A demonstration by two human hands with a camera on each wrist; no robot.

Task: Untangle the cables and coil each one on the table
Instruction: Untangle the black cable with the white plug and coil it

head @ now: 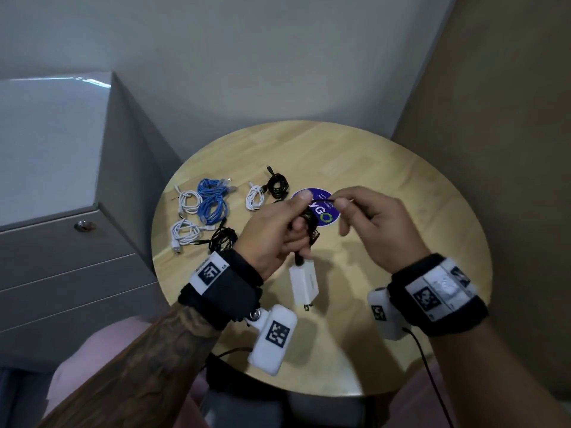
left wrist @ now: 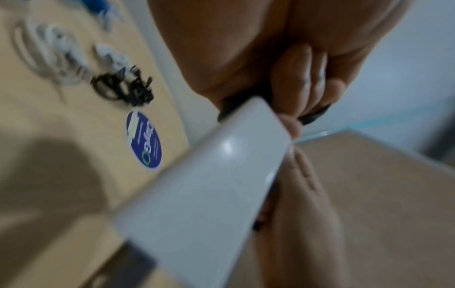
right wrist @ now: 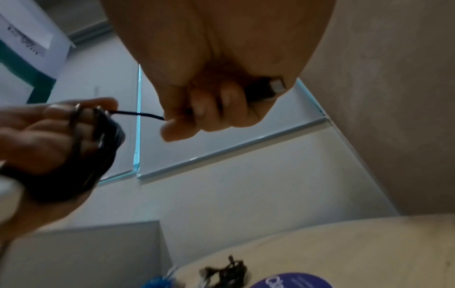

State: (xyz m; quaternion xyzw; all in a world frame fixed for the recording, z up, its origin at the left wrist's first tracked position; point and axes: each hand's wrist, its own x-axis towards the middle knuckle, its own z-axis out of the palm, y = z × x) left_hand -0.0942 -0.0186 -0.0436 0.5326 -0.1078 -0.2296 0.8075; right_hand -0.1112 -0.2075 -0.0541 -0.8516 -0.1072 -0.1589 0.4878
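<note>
Pinching a thin black cable [head: 321, 200] between thumb and forefinger of the right hand [head: 375, 223], its plug end tucked back in the curled fingers as the right wrist view shows; a short taut run across to the left hand [head: 276, 239], whose grip is wrapped round a bundle of loops of that same cable, held up above the worktop [head: 386, 186]. Hanging just below the left hand, a white charger block [head: 304, 284] with its prongs pointing down (joined to the cable at a black plug, so the only weighty part of the lot). Judged light, limp and a little springy: loops likely to slacken and spill if the left grip eases, best kept pinched where the turns cross, the free end fed in from close to the bundle rather than far out. Charger block smooth and hard, apt to swing and drag the coil off shape; better laid down first. Further out on the worktop, already coiled: two blue cables [head: 213, 199], white cables [head: 189, 202] beside them, another white one [head: 255, 197] touching a black coil [head: 278, 186], a looser black one [head: 223, 237] nearer. A round purple sticker [head: 324, 214] beneath the hands. A grey cabinet [head: 61, 180] to the left.
</note>
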